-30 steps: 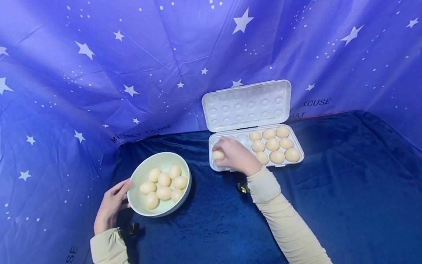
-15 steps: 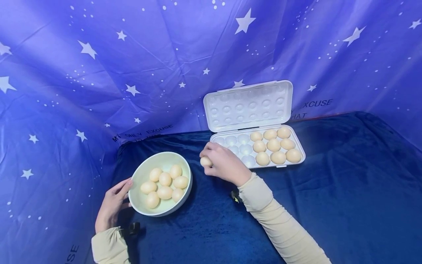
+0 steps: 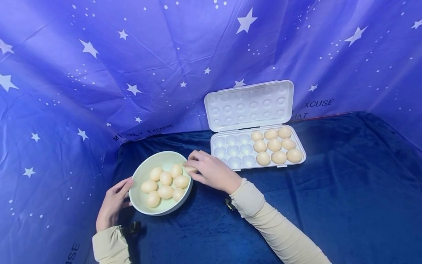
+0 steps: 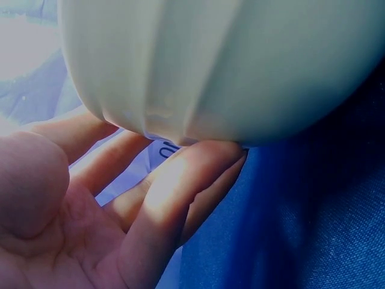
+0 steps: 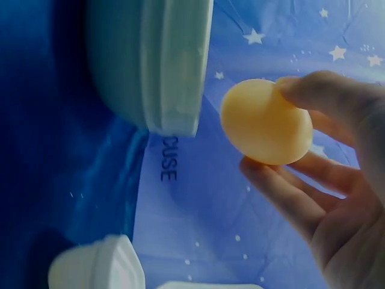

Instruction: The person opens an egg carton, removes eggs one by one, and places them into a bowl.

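A pale green bowl with several light-brown eggs in it stands on the dark blue cloth. My left hand holds its left side, thumb at the rim; in the left wrist view, the fingers bend against the outer wall. An egg is pinched between the thumb and fingertips of my right hand, at the bowl's right rim. In the head view the fingers hide most of this egg. Behind that hand lies a white egg carton, lid raised, eggs in its right half and bare wells at left.
Dark blue velvety cloth covers the table. Behind it hangs a purple-blue curtain with white stars, close to the carton's raised lid. The carton's front left corner is near my right hand.
My right hand has lifted the egg out of the carton's left side and carried it left to the bowl's rim. The left hand stays at the bowl.
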A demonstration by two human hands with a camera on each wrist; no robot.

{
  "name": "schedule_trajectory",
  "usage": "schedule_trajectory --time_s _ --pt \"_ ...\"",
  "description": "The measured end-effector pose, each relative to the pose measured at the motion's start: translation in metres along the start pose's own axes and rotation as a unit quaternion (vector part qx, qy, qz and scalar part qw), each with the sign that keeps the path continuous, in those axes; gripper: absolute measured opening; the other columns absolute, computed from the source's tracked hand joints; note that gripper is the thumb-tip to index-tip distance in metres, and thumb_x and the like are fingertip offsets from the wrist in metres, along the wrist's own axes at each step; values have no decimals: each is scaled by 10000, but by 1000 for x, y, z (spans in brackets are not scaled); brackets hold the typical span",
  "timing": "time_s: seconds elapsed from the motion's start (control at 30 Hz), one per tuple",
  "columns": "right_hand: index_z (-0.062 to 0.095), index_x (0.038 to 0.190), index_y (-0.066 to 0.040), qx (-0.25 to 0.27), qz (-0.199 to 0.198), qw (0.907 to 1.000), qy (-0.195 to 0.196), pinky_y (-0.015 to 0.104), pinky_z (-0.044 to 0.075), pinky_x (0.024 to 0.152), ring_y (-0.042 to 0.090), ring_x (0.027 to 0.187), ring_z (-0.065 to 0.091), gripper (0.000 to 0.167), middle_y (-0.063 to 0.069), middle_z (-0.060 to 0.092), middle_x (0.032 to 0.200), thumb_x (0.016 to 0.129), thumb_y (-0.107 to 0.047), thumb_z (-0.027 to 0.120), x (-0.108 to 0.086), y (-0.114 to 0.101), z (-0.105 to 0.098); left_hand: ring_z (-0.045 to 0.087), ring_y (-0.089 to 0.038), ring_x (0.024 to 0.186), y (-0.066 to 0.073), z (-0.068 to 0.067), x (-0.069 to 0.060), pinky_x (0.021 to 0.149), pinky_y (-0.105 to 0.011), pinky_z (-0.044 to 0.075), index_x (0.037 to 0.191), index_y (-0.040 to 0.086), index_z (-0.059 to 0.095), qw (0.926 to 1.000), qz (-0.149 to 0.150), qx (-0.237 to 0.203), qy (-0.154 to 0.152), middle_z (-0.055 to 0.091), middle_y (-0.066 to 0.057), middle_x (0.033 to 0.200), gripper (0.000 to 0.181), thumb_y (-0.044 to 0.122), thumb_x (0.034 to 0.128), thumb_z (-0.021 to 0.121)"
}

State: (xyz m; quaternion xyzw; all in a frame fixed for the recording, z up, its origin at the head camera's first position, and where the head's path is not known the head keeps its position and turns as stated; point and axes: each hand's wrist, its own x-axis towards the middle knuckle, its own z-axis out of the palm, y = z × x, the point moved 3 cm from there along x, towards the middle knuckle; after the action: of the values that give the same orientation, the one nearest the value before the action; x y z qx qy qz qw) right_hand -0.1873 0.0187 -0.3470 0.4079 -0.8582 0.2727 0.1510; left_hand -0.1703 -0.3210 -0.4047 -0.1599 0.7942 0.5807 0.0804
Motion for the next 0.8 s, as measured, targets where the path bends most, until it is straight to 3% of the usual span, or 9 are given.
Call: schedule_trajectory --time_s 0.2,0.4,0.53,0.8 --pt "708 1202 -121 339 -164 9982 -460 273 501 955 161 1075 589 233 29 625 1169 1000 -186 611 2 -7 15 679 5 824 0 0 0 678 -299 609 1487 10 416 9999 -100 8 9 642 247 943 670 420 988 597" --pt "697 1234 -133 97 -505 9960 -738 271 465 1032 171 1133 574 253 28 610 1212 999 -165 607 1 -14 31 674 10 830 2 1 0 683 -295 607 1496 10 402 9999 -106 47 -10 634 234 978 675 418 992 591" --pt "695 1230 -141 -311 -713 9932 -871 291 491 1002 178 1132 564 249 18 603 1202 1005 -173 596 0 -19 40 672 14 841 2 0 1 682 -294 607 1496 10 403 9999 -94 35 -19 635 231 983 674 415 992 593" --pt "708 1186 -189 -545 -551 9925 -945 296 536 881 163 1055 580 227 2 600 1144 1032 -205 543 0 -22 48 672 10 842 2 -1 1 675 -296 608 1490 3 410 10000 -60 41 -33 638 232 967 661 406 997 588"
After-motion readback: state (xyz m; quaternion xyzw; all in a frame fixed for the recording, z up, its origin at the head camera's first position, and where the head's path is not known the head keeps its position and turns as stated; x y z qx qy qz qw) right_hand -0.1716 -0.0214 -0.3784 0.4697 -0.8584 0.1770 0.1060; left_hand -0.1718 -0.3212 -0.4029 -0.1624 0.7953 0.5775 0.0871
